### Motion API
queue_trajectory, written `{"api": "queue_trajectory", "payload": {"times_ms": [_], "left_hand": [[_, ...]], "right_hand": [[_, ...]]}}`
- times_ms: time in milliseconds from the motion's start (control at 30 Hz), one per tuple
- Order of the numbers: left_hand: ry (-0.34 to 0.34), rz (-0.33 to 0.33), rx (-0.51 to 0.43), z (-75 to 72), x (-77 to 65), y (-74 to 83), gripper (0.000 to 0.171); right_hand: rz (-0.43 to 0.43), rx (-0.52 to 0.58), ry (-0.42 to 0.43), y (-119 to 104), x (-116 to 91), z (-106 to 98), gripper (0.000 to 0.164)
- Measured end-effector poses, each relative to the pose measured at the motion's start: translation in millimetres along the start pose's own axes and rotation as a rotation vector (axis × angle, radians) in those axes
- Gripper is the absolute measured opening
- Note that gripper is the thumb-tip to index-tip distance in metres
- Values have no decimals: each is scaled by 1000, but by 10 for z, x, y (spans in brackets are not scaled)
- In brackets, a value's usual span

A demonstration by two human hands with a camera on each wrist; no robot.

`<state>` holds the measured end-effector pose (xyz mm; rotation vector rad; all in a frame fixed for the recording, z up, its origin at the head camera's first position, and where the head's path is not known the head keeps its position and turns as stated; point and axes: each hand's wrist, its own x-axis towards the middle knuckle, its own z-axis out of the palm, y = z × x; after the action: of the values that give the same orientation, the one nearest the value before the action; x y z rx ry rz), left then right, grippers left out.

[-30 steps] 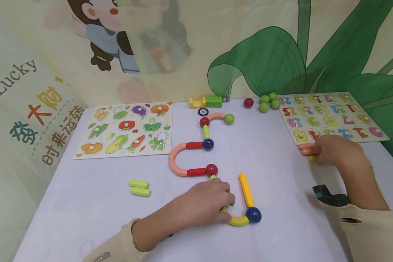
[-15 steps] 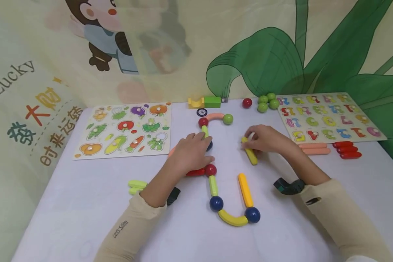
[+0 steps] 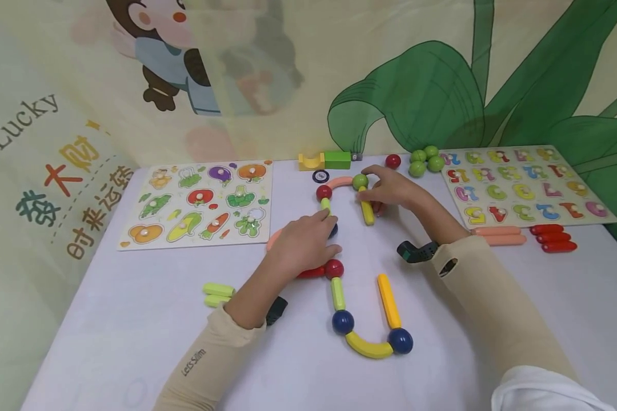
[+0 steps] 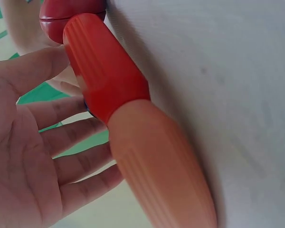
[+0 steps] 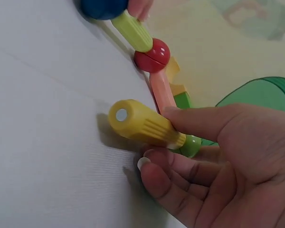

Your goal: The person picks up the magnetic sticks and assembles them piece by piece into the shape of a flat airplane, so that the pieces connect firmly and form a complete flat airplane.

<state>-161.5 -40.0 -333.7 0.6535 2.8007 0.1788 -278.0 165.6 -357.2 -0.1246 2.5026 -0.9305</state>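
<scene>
The vegetable board (image 3: 221,211) lies at the table's (image 3: 298,377) back left corner, the number board (image 3: 532,185) at its back right. Between them, along the back edge from left to right, come a toy block (image 3: 336,160), a lone ball (image 3: 393,161) and a ball cluster (image 3: 419,157); a disc (image 3: 321,176) lies just before the block. The chain (image 3: 337,294) winds forward from there, my left hand (image 3: 305,242) at its middle, my right hand (image 3: 391,188) holding a single rod (image 3: 367,208) at its rear end ball (image 3: 360,182). Two rods (image 3: 219,290) lie before the vegetable board, five others (image 3: 552,237) before the number board.

Backdrop (image 3: 46,137): “Lucky”; left sleeve (image 3: 211,355): “Let'sSlim”
</scene>
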Motion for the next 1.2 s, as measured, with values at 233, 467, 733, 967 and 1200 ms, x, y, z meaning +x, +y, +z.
{"api": "queue_trajectory", "payload": {"times_ms": [233, 467, 733, 967, 1200], "left_hand": [[-4, 0, 2, 9, 11, 13, 66], [-10, -6, 9, 4, 8, 9, 66], [-12, -5, 14, 9, 9, 4, 65], [-11, 0, 24, 0, 6, -1, 64], [-11, 7, 18, 0, -4, 1, 65]], "right_hand": [[7, 20, 21, 8, 71, -28, 66], [13, 26, 29, -1, 64, -3, 66], [12, 51, 46, 1, 56, 39, 66], [23, 49, 57, 4, 69, 51, 68], [-56, -48, 150, 14, 32, -26, 56]]}}
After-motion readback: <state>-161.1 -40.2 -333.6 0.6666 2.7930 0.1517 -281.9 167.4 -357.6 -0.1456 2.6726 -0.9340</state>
